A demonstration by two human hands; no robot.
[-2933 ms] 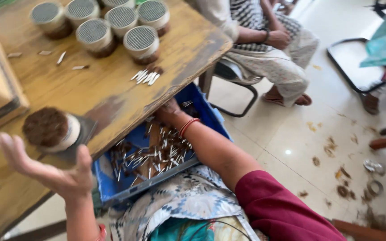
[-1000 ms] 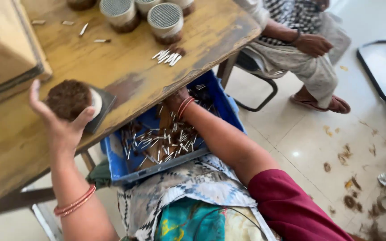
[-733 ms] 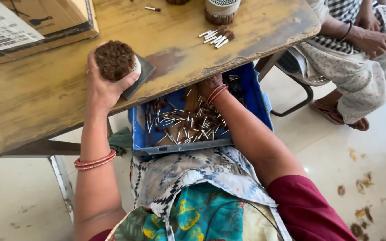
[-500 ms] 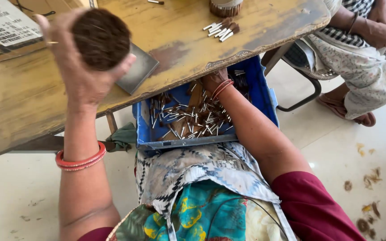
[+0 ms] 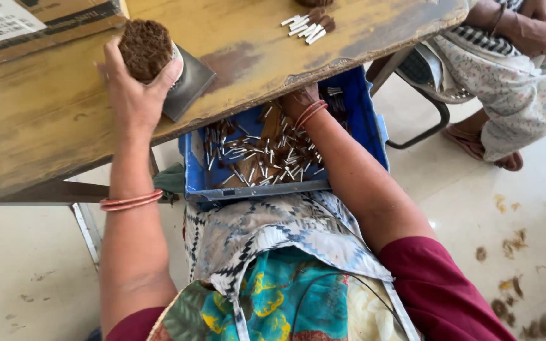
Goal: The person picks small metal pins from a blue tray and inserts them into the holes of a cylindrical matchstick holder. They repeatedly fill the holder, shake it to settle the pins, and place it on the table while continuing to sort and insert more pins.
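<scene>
My left hand grips a round tin packed with brown-tipped sticks, set down over a dark square plate on the worn wooden table. My right hand reaches under the table edge into a blue plastic crate on my lap; its fingers are hidden by the table. The crate holds several loose thin white-and-brown sticks. A small bunch of the same sticks lies on the table's far side.
A cardboard box stands at the table's far left. Another person sits on a chair at the right, hand on knee, feet in sandals. Brown scraps litter the tiled floor at the right.
My left hand lifted the packed tin off the table, then brought it back down onto the dark plate. My view shifted so the table's far end left the picture. My right hand stayed in the crate.
</scene>
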